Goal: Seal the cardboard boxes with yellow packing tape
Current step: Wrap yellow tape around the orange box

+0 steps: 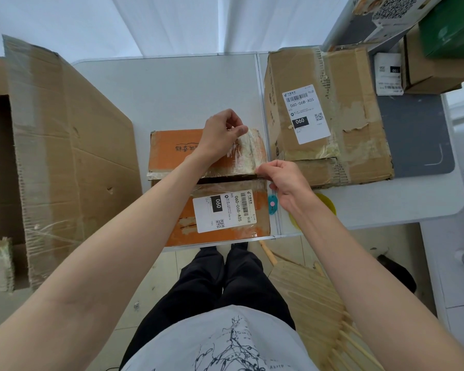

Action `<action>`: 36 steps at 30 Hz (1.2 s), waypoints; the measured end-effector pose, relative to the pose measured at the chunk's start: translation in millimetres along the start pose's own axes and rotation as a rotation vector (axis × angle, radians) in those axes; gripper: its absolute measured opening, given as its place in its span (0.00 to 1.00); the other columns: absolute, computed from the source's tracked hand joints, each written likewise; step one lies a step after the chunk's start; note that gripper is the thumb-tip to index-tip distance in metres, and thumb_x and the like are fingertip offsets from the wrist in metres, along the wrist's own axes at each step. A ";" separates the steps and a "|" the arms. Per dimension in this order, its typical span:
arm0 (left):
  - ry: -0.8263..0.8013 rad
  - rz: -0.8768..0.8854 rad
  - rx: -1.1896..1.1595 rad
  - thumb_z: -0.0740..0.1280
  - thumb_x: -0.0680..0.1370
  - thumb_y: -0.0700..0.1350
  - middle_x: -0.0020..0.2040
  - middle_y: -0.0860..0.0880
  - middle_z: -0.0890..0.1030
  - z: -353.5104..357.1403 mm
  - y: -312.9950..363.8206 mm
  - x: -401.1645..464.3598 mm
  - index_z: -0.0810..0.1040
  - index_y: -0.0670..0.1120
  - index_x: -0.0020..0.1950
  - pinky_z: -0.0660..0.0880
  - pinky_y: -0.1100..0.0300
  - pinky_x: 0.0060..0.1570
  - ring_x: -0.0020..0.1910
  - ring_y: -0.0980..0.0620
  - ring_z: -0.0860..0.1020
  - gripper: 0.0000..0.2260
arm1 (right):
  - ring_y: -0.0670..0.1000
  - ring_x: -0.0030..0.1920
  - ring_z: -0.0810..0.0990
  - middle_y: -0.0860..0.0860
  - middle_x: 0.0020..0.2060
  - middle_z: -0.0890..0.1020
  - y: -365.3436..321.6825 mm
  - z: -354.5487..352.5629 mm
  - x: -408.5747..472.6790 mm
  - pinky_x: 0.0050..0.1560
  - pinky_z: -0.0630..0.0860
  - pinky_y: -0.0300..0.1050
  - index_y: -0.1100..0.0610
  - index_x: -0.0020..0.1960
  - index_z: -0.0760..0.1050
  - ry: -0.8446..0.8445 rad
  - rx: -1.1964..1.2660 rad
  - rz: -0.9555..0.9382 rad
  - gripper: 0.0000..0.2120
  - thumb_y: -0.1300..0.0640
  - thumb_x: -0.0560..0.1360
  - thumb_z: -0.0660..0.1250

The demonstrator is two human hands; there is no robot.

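Tape strip [248, 153] taut between left grip [223, 132] and right grip [280, 178]

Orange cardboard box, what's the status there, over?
Left hand and right hand both pinching a translucent tape strip over the orange cardboard box. Flap seam still open. Nothing in the way.

Bright, even, soft-shadowed light; sharp centre, wide-angle bending at the edges
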State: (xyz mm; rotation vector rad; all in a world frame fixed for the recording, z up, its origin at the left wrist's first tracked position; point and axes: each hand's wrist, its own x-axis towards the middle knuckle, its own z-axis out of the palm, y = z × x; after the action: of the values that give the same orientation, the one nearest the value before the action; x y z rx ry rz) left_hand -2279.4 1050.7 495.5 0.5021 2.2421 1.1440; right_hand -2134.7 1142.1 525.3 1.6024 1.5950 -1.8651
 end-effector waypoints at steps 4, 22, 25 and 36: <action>0.009 0.003 0.058 0.72 0.79 0.43 0.51 0.43 0.80 1.8 -0.8 1.9 0.79 0.41 0.49 0.73 0.66 0.47 0.49 0.45 0.78 0.06 | 0.46 0.43 0.77 0.53 0.44 0.82 1.7 2.8 -0.1 0.38 0.71 0.38 0.57 0.42 0.76 0.015 0.011 -0.004 0.06 0.63 0.76 0.71; 0.040 -0.004 0.167 0.73 0.78 0.45 0.52 0.50 0.73 11.9 -7.1 8.8 0.78 0.46 0.44 0.72 0.53 0.61 0.58 0.47 0.74 0.06 | 0.50 0.45 0.78 0.57 0.55 0.79 2.6 2.1 8.3 0.21 0.70 0.33 0.53 0.52 0.65 0.050 0.127 0.033 0.19 0.69 0.74 0.71; 0.057 -0.013 0.196 0.73 0.78 0.46 0.53 0.51 0.72 15.3 -8.5 10.5 0.77 0.46 0.44 0.70 0.54 0.61 0.59 0.48 0.72 0.07 | 0.50 0.45 0.79 0.55 0.52 0.80 0.8 2.1 11.5 0.28 0.74 0.36 0.53 0.53 0.68 0.040 0.120 0.030 0.19 0.69 0.73 0.72; -0.156 -0.173 0.117 0.73 0.75 0.39 0.54 0.49 0.80 5.9 8.5 27.6 0.71 0.47 0.62 0.77 0.48 0.59 0.54 0.48 0.79 0.18 | 0.54 0.56 0.82 0.54 0.51 0.84 3.6 -0.2 19.2 0.51 0.83 0.46 0.54 0.52 0.77 -0.064 0.125 0.052 0.12 0.69 0.75 0.69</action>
State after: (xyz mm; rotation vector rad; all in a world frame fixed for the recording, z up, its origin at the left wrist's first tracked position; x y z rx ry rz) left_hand -2296.2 1074.4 491.0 0.4191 2.1783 0.8607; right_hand -2139.4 1149.6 507.9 1.5999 1.4235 -2.0028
